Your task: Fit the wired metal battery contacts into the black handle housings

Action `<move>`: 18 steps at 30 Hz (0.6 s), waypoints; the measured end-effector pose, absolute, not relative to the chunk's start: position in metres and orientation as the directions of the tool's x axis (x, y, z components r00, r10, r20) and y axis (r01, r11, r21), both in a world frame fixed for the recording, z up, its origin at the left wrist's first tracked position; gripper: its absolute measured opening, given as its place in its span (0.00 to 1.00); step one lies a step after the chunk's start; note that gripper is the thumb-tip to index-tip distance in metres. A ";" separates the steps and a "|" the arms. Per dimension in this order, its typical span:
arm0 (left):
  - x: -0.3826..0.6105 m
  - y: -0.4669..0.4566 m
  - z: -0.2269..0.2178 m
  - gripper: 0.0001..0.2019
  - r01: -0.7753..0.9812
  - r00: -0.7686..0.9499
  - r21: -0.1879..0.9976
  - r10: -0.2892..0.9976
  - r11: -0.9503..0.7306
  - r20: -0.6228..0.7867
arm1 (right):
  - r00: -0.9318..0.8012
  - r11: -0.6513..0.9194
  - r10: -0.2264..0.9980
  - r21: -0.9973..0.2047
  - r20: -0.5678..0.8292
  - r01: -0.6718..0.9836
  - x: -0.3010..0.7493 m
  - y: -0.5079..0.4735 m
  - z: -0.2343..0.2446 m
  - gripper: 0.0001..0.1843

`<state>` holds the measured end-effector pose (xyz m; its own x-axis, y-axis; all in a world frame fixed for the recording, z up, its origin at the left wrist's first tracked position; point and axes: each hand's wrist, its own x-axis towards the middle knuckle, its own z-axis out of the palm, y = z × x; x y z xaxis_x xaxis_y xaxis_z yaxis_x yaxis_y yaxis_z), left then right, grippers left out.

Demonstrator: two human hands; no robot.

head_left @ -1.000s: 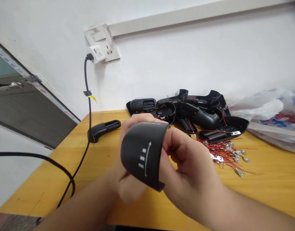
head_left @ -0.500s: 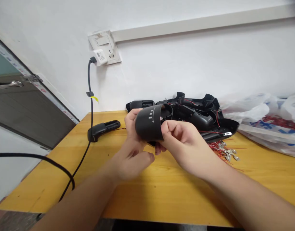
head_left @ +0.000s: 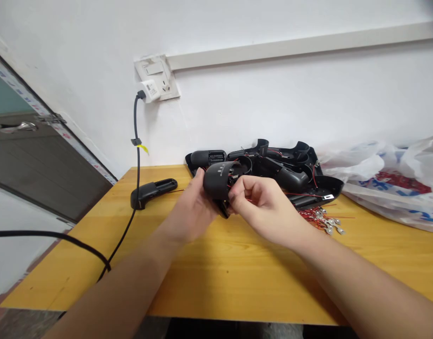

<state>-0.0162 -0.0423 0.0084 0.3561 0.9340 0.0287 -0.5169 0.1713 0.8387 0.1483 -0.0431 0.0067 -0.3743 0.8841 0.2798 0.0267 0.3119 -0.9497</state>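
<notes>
Both hands hold a curved black plastic cover (head_left: 219,181) just in front of a heap of black plastic housings (head_left: 283,165). Small white marks show on its top. My left hand (head_left: 191,207) grips it from the left and below, while my right hand (head_left: 262,202) pinches its right side. Thin red wires and a dark piece (head_left: 221,209) show beneath the cover, partly hidden by my fingers. Red-wired metal terminals (head_left: 322,219) lie to the right of my right hand.
The heap stands against the white wall on a yellow wooden table (head_left: 237,278). A single black housing (head_left: 149,193) lies to the left. A black cable (head_left: 135,141) runs from a wall socket (head_left: 156,77) across the table. A plastic bag (head_left: 389,183) lies at right.
My hands have carried the cover away from me, down toward the heap, and turned it so its marks face up. The view has shifted slightly.
</notes>
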 end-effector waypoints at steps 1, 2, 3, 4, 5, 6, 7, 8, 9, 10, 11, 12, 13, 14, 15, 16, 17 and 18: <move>-0.015 -0.042 0.009 0.24 -0.537 0.310 0.823 0.951 0.184 -0.011 | -0.358 0.349 0.882 -0.935 0.307 0.058 0.148 -0.044 0.005 0.08; -0.014 -0.042 0.010 0.24 -0.562 0.265 0.803 0.963 0.196 -0.050 | -0.343 0.388 0.877 -0.917 0.337 0.091 0.148 -0.045 0.004 0.08; -0.014 -0.042 0.011 0.26 -0.587 0.227 0.784 0.970 0.204 -0.083 | -0.339 0.423 0.868 -0.898 0.364 0.119 0.147 -0.046 0.003 0.09; -0.013 -0.042 0.012 0.27 -0.608 0.197 0.767 0.975 0.206 -0.105 | -0.341 0.451 0.858 -0.881 0.385 0.140 0.147 -0.046 0.002 0.09; -0.013 -0.042 0.013 0.28 -0.625 0.179 0.754 0.977 0.203 -0.115 | -0.351 0.471 0.848 -0.869 0.397 0.154 0.148 -0.047 0.002 0.09; -0.013 -0.042 0.014 0.27 -0.639 0.166 0.745 0.980 0.192 -0.109 | -0.360 0.490 0.838 -0.856 0.411 0.164 0.147 -0.048 0.002 0.10; -0.013 -0.042 0.014 0.25 -0.649 0.166 0.738 0.981 0.186 -0.101 | -0.369 0.509 0.827 -0.843 0.423 0.176 0.147 -0.049 0.002 0.10; -0.014 -0.042 0.014 0.21 -0.655 0.180 0.733 0.980 0.186 -0.087 | -0.378 0.530 0.817 -0.826 0.436 0.193 0.147 -0.050 0.002 0.10; -0.015 -0.042 0.014 0.16 -0.655 0.205 0.732 0.976 0.191 -0.071 | -0.389 0.551 0.806 -0.807 0.447 0.214 0.146 -0.051 0.002 0.10; -0.016 -0.042 0.014 0.12 -0.647 0.231 0.737 0.971 0.196 -0.056 | -0.402 0.567 0.796 -0.790 0.452 0.233 0.145 -0.052 0.003 0.09; -0.017 -0.042 0.014 0.08 -0.630 0.254 0.750 0.966 0.201 -0.045 | -0.419 0.577 0.788 -0.778 0.451 0.248 0.144 -0.053 0.003 0.09; -0.019 -0.042 0.014 0.06 -0.609 0.274 0.767 0.961 0.204 -0.038 | -0.433 0.584 0.782 -0.768 0.447 0.262 0.144 -0.054 0.003 0.08; -0.020 -0.042 0.014 0.09 -0.587 0.287 0.784 0.957 0.203 -0.033 | -0.448 0.590 0.778 -0.758 0.441 0.279 0.143 -0.054 0.002 0.08; -0.021 -0.042 0.015 0.13 -0.566 0.290 0.801 0.957 0.195 -0.028 | -0.460 0.601 0.771 -0.741 0.440 0.299 0.143 -0.055 0.001 0.07; -0.021 -0.042 0.015 0.17 -0.538 0.288 0.821 0.957 0.189 -0.031 | -0.474 0.621 0.759 -0.715 0.447 0.321 0.143 -0.055 -0.001 0.07; -0.021 -0.043 0.015 0.20 -0.500 0.282 0.846 0.958 0.186 -0.044 | -0.490 0.651 0.739 -0.677 0.463 0.342 0.143 -0.054 -0.003 0.06; -0.021 -0.043 0.015 0.22 -0.449 0.270 0.874 0.961 0.186 -0.065 | -0.515 0.687 0.710 -0.633 0.480 0.357 0.143 -0.054 -0.005 0.05; -0.021 -0.042 0.014 0.23 -0.385 0.249 0.903 0.964 0.191 -0.097 | -0.543 0.720 0.679 -0.590 0.493 0.364 0.143 -0.053 -0.008 0.05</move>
<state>-0.0208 -0.0425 0.0140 0.2489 0.9636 -0.0972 -0.3853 0.1906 0.9029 0.1433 -0.0527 -0.0075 -0.5434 0.6792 0.4933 0.3644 0.7202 -0.5903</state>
